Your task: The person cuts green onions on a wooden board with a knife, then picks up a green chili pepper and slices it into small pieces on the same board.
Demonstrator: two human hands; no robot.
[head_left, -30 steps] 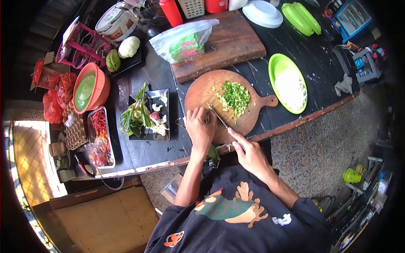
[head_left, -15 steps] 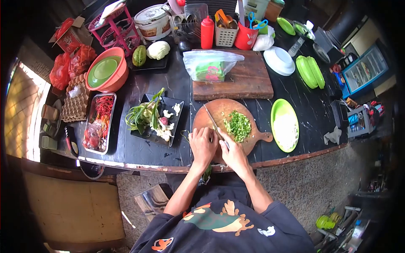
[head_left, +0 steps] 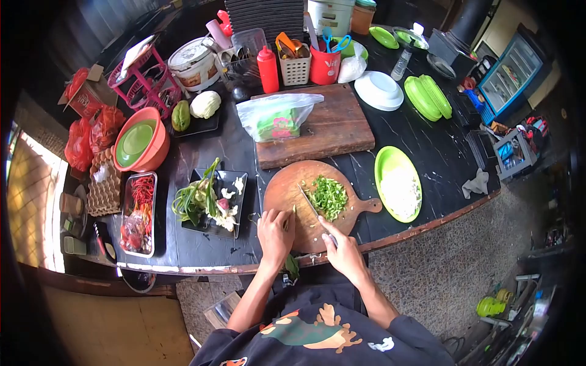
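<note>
My right hand [head_left: 343,250] grips the handle of a kitchen knife [head_left: 309,200]. Its blade slants up and left across the round wooden cutting board [head_left: 278,188], along the near-left side of a heap of chopped greens [head_left: 329,196]. My left hand [head_left: 276,236] rests on the board's left part with fingers curled in. What those fingers hold, if anything, is hidden; a small pale green piece shows by the fingertips. To the left, a black square plate [head_left: 237,182] bears leafy greens [head_left: 190,201] and garlic [head_left: 226,216].
Behind the board lies a thick wooden block [head_left: 345,125] with a plastic bag [head_left: 278,119] on it. A green oval plate [head_left: 384,165] of white pieces stands right. At the left are a tray of red chillies [head_left: 141,183] and an orange basin [head_left: 160,143].
My hands have drawn apart. The knife has shifted right, away from my left hand, to the edge of the chopped greens. The whole view has also tilted and shifted.
</note>
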